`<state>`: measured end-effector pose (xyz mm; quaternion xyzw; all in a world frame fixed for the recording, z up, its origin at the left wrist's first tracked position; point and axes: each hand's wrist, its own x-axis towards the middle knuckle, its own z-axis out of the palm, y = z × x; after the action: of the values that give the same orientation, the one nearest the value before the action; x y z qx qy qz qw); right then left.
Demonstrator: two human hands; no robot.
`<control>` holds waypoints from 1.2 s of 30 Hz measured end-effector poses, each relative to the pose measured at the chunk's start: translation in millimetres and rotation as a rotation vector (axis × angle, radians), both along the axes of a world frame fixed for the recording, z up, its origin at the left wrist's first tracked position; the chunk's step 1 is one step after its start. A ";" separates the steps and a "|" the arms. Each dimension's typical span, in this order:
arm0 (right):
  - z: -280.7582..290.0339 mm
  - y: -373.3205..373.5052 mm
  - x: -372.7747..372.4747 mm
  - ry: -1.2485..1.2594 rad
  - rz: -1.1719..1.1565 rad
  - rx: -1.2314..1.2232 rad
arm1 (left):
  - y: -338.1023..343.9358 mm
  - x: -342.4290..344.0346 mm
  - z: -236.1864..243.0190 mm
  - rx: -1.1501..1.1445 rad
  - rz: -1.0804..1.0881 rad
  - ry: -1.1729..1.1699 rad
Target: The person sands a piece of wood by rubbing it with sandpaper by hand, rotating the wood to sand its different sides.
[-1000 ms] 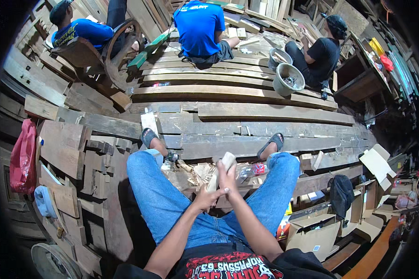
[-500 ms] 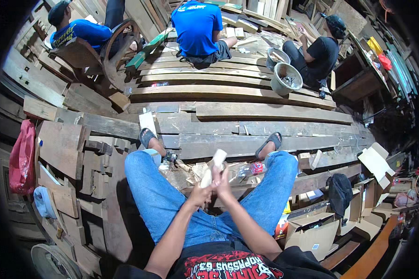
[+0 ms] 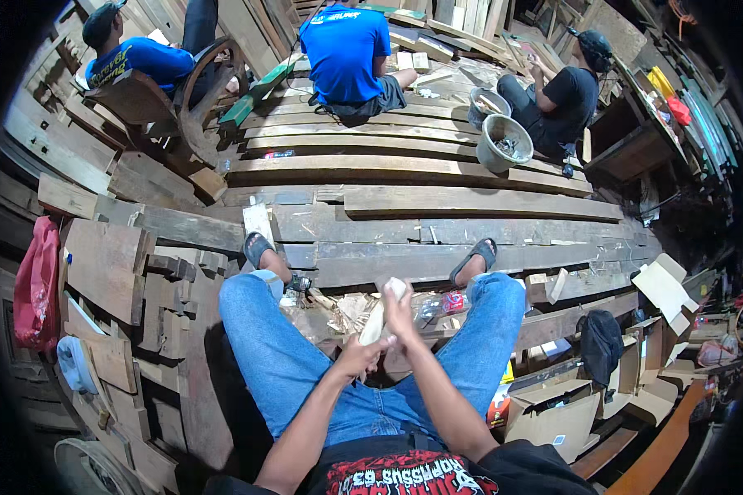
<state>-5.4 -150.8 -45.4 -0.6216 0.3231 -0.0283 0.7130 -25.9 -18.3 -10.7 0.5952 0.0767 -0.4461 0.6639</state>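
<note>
Between my knees I hold a pale, elongated piece of wood (image 3: 373,326), tilted with its upper end away from me. My left hand (image 3: 357,357) is closed around its lower part. Higher up, my right hand (image 3: 399,317) is wrapped round it, slightly blurred. A pale rounded end shows above the right fingers; whether it belongs to the same piece is hard to tell. Wood shavings (image 3: 351,312) lie on the planks just beyond my hands. A clear plastic bottle with a red label (image 3: 451,303) lies near my right knee.
Three people sit ahead: one on a wooden chair (image 3: 132,95), one in blue (image 3: 345,58), one in black (image 3: 571,91) beside grey buckets (image 3: 504,147). Stacked boards (image 3: 103,264) and a red bag (image 3: 38,285) are left; cardboard boxes (image 3: 551,425) and a black cap (image 3: 600,346) right.
My right hand has shifted slightly right along the wood, and my left hand has dropped a little. The pale upper end now shows less and sits lower.
</note>
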 end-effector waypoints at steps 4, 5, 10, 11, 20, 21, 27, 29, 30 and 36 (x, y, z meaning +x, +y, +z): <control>-5.1 18.4 -16.7 -0.077 0.059 -0.062 | 5.1 6.9 -3.6 0.006 0.026 -0.048; -2.3 31.2 -25.6 -0.095 0.106 -0.105 | 7.3 9.4 -12.2 0.127 0.009 -0.050; -1.5 -11.3 4.2 0.072 0.002 -0.139 | 4.5 -2.0 -4.6 0.044 -0.047 -0.054; 22.5 -14.1 8.1 0.098 -0.031 -0.094 | 7.2 -3.6 -5.6 0.046 -0.039 -0.054; -10.0 -9.3 1.0 0.014 -0.023 -0.175 | 1.4 -6.3 -6.3 0.079 -0.038 -0.122; 10.6 -11.5 1.0 0.091 0.005 -0.164 | 4.7 -7.1 -7.5 0.082 -0.035 -0.125; 16.2 13.4 -14.8 0.025 0.172 0.012 | 4.8 6.9 -0.1 0.096 0.020 -0.086; 5.6 -12.3 1.6 0.028 0.024 -0.124 | 3.2 -3.7 -3.5 0.081 -0.123 -0.122; -0.9 -16.1 0.3 0.026 0.052 -0.175 | 3.1 -4.2 5.5 0.074 -0.113 -0.101; -0.3 16.0 -17.5 -0.020 0.180 -0.007 | 6.6 3.8 -12.0 0.066 -0.051 -0.077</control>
<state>-22.9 -134.9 -45.7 -0.6504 0.2588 0.0285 0.7135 -22.1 -11.7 -22.8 0.6352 0.0505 -0.4367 0.6350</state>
